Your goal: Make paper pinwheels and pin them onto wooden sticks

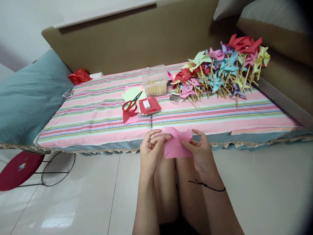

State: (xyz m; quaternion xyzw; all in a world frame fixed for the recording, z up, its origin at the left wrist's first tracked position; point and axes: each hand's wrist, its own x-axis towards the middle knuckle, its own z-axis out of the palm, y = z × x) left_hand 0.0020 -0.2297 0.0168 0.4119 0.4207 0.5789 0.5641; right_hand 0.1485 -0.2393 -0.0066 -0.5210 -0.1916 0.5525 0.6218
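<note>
A square of pink paper point(177, 148), cut in from its corners and partly bent over, is held up above my knees. My right hand point(201, 151) grips its right side between thumb and fingers. At the paper's left edge, my left hand point(153, 148) is closed in a pinch; a tiny dark spot shows at the fingertips, too small to name. On the striped cloth beyond lie red-handled scissors point(132, 103), a stack of red paper squares point(155, 105) with a small white box point(146, 104) on it, and a small open silver box point(174, 98).
A clear plastic tub point(155, 73) of wooden sticks stands behind the stack. Many finished paper pinwheels point(220, 68) are heaped at the right. Pale green paper point(133, 93) lies near the scissors. A red bag point(79, 76) sits far left; a red stool point(23, 168) stands on the floor.
</note>
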